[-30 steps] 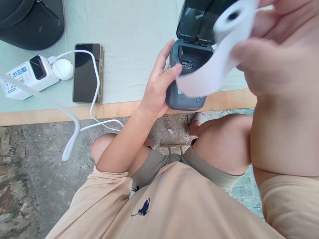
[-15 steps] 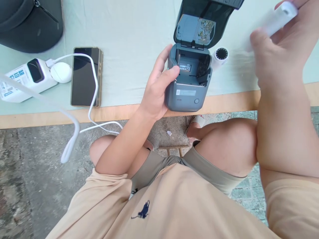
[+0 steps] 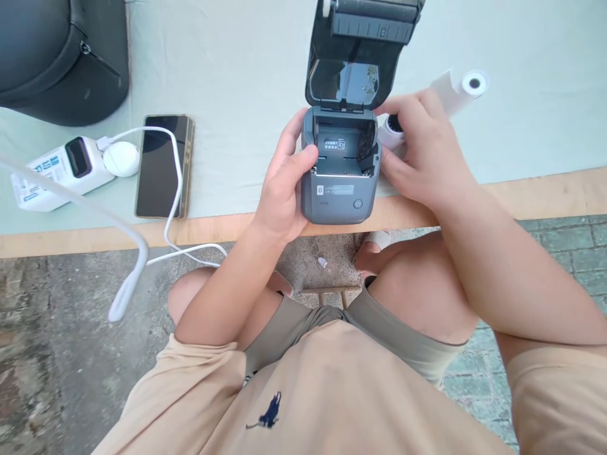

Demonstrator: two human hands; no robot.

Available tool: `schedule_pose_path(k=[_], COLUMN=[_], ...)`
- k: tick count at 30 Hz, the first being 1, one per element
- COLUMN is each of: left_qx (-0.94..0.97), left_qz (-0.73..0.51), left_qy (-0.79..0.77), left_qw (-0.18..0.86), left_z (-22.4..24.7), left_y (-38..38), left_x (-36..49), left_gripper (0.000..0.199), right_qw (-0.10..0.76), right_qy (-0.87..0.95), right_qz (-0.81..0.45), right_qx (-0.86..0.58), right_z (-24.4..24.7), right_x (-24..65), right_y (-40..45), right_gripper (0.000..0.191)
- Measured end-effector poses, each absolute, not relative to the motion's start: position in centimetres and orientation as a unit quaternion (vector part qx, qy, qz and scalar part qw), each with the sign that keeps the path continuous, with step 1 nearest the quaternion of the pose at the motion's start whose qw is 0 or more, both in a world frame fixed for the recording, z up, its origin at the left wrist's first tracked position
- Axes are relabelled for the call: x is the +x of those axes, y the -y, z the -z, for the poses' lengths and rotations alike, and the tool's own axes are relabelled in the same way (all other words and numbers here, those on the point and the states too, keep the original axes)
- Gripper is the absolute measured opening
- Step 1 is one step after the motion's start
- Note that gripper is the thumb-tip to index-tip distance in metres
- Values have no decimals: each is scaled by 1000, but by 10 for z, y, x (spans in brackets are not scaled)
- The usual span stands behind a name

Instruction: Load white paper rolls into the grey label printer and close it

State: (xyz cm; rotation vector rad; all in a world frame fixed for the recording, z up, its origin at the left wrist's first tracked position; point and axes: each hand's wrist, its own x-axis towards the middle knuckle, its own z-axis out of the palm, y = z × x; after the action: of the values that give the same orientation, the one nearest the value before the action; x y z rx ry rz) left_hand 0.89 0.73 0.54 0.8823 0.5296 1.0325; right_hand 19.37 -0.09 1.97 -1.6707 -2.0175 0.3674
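In my left hand [image 3: 284,180] is a dark grey label printer [image 3: 339,199], thumb over its near left rim and fingers along its side. Its lid [image 3: 344,69] stands raised, and the inner compartment shows a small printed label and no roll. My right hand [image 3: 422,148] is closed around a small white paper roll [image 3: 389,136] with a dark core, right beside the printer. Thumb and forefinger lie on either side of this roll; the hand hides part of it. Beyond that hand, a second white roll [image 3: 467,88] lies on the table with a loose paper end.
On the left are a phone [image 3: 159,167], a white power bank [image 3: 57,170] with a display and a white cable [image 3: 177,158] hanging over the table edge. A black zipped case [image 3: 61,63] stands at the far left. The table's wooden edge [image 3: 218,225] runs in front of my knees.
My right hand has let go of the white roll it held, now on the table, and moved left to the dark-cored roll. The printer has shifted slightly left in view.
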Motion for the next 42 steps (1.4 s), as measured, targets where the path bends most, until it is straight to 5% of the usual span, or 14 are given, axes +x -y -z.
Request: schedule_pose_path(k=[5, 9, 11, 17, 23, 27, 35, 42], left_qx=[399, 393, 391, 401, 385, 374, 391, 475], left_qz=[-472, -470, -467, -459, -459, -470, -487, -446], left_qy=[-238, -252, -262, -273, -270, -300, -244, -292], left_qw=[750, 749, 748, 745, 754, 741, 742, 700], left_z=[-2, -1, -2, -7, -11, -16, -12, -4], left_y=[-8, -8, -8, -4, -2, 1, -1, -4], left_x=[8, 8, 8, 9, 10, 11, 11, 7], left_gripper=[38, 38, 37, 42, 44, 38, 35, 62], right_qw=[372, 524, 526, 465, 328, 270, 309, 315], right_qy=[668, 446, 463, 726, 765, 793, 820, 850], right_qz=[-228, -455, -447, -161, -74, -71, -38, -73], right_qx=[-603, -565, -556, -481, -548, -542, -480, -417], right_z=[-27, -45, -49, -48, -48, -45, -40, -35], right_x=[198, 200, 196, 170, 163, 166, 162, 169], right_y=[-2, 3, 6, 16, 7, 5, 11, 12], right_gripper=[54, 31, 29, 53, 13, 8, 10, 10])
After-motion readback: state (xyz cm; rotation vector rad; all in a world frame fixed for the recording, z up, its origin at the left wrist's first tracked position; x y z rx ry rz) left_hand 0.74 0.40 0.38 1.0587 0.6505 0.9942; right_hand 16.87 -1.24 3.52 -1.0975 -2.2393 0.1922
